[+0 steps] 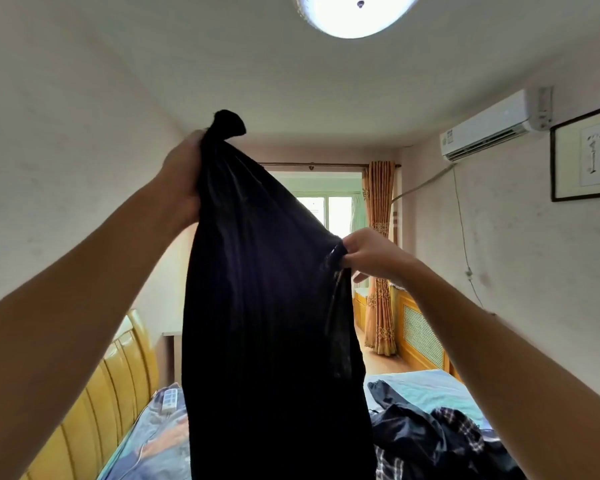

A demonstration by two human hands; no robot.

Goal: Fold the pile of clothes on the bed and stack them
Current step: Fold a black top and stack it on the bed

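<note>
Bed (pixel 430 386) lies low, w/ unfolded clothes pile (pixel 440 441) near right. Black garment (pixel 267 306) hangs mid-air, center. Left hand (pixel 184 171) bunches its top, grip closed on fabric; right hand (pixel 368 254) pinches the right edge. Step: shaking it open. Next prob needs matching corners, then laying flat.

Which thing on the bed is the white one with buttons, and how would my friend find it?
Start at the yellow headboard on the left. Beside it, on the blue bedding, lies the small white remote. It is the only white, hard thing there; the dark clothes pile is across the bed.
</note>
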